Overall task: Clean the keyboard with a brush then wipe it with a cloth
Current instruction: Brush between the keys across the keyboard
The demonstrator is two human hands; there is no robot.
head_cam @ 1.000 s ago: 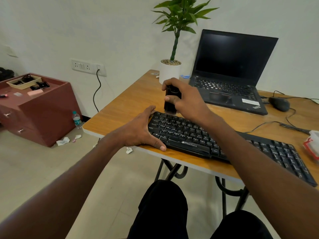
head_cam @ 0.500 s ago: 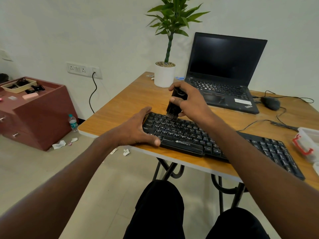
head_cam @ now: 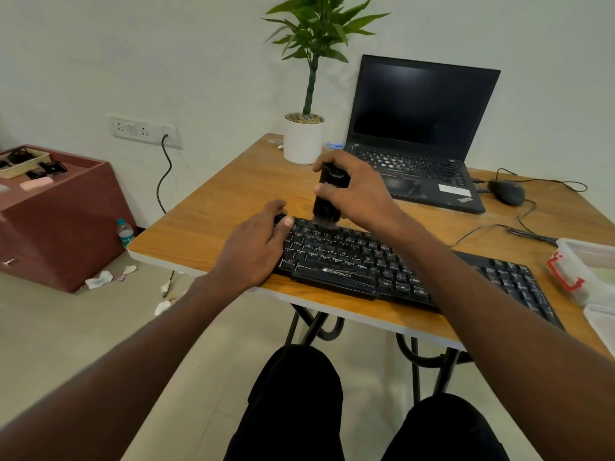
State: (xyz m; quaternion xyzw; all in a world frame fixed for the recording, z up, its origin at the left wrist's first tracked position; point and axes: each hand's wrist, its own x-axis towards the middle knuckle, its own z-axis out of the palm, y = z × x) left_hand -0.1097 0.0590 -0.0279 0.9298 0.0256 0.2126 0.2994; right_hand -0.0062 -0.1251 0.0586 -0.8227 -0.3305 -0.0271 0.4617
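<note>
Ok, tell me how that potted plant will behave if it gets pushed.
The plant probably tips easily: its tall stem and leaves rise far above a narrow white pot. The pebbles on top suggest some weight low down, so a low push would likely slide it along the table.

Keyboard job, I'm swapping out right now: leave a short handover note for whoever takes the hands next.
Left hand: rests on the keyboard at its left end, steadying it.
Right hand: grips the black brush upright, bristles down on the top key row near the left end.
Done: brushing has started.
Left: brush the rest of the keys, then wipe. No cloth is in view; find it first.
</note>
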